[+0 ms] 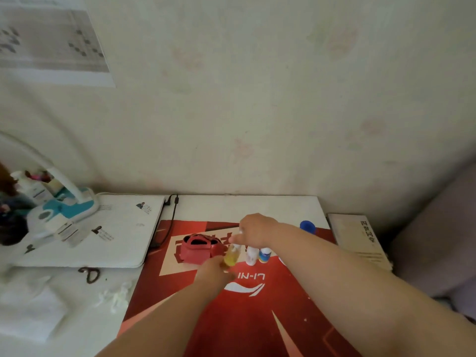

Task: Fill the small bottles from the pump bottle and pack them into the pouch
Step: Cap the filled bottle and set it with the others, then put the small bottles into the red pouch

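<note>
Left grip [215, 266] wrapped low around the yellow small bottle [231, 256]; right grip [253, 231] pinched on its top from above, seemingly at the cap. Light, probably rigid plastic, likely slick if wet, so best held low on the body. Red pouch [199, 249] gaping just left of the grips, on the red mat [257, 318]. White bottle [251, 255] and blue-banded bottle [264, 255] crowd the right, easily toppled. Blue cap [307, 225] beyond. Pump bottle not identifiable.

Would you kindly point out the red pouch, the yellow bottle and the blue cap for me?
red pouch [196, 251]: head view, on its front face.
yellow bottle [231, 256]: head view, on its liquid-filled body.
blue cap [307, 225]: head view, on its top.
</note>
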`<state>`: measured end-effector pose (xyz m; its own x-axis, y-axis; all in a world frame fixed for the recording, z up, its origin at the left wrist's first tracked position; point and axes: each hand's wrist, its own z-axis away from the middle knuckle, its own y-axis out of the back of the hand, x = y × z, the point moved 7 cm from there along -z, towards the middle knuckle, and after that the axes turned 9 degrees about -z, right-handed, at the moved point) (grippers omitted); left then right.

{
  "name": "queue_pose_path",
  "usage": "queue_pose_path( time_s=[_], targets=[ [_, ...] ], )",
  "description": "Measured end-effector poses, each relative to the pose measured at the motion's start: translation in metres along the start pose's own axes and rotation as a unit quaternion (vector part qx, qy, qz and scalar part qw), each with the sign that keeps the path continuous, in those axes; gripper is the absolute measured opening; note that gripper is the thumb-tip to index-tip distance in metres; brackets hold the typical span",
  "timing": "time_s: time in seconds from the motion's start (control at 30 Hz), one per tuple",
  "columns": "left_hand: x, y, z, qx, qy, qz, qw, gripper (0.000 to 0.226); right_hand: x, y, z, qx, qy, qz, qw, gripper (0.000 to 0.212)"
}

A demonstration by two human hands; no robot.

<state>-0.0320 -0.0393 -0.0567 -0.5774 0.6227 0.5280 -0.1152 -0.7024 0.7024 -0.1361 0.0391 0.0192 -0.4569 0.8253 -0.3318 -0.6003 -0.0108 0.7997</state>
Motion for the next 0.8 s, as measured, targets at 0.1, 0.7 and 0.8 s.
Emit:
queue_pose_path(
  time_s=[0.1, 0.7, 0.8],
  targets=[
    [-0.011, -0.013, -0.001, -0.051, -0.006, -0.015, 0.999, 0.032, 0.005, 0.003, -0.005, 0.031, -0.008, 0.001, 0.999, 0.046],
    [-0.053, 0.008, -0.033, -0.049, 0.003, 0.012, 0.999, 0.024, 0.001, -0.029, -0.046, -0.017, -0.048, 0.070, 0.996, 0.032],
    [-0.060, 0.012, -0.038, -0.046, 0.007, 0.010, 0.999, 0.024, 0.002, -0.035, -0.054, -0.033, -0.052, 0.095, 0.994, 0.034]
  ],
)
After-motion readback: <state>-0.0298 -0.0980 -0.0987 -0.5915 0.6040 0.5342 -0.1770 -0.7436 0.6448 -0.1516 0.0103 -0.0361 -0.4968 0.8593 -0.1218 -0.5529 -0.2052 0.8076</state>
